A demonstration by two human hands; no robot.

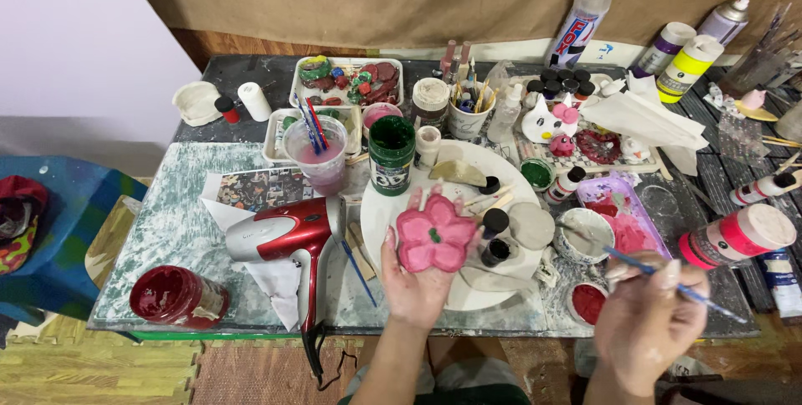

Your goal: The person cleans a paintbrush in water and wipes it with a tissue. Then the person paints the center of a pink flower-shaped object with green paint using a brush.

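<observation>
Left hand [420,275] up, palm toward the camera, fingers spread and curled lightly behind a pink clay flower [434,239] with a small green centre. Flower resting on the palm and fingers, held just above the near edge of a round white plate [393,205]. Right hand [647,309] lower right, over the table's front edge, fingers closed round a thin blue paintbrush [672,285], pinched between thumb and fingertips. Brush slanting from upper left to lower right, tip pointing toward a small white bowl [585,234] just beyond it. Well apart from the flower, that brush.

Left of the plate, a red hair dryer [288,234] lying on crumpled white paper, cord trailing off the front of the table. Further left and nearer, a red paint jar [177,296] tipped on its side. Behind the plate, a green paint pot [391,153] standing upright, and beside it a clear cup of pinkish water [317,153] with brushes stuck in. On the plate itself, two small black-capped bottles [494,236] just right of the flower. Far right, a big pink-labelled paint bottle [735,236] lying flat. Purple palette tray [622,205] smeared with pink between the bowl and that bottle. White cat figurine [547,119] toward the back.
</observation>
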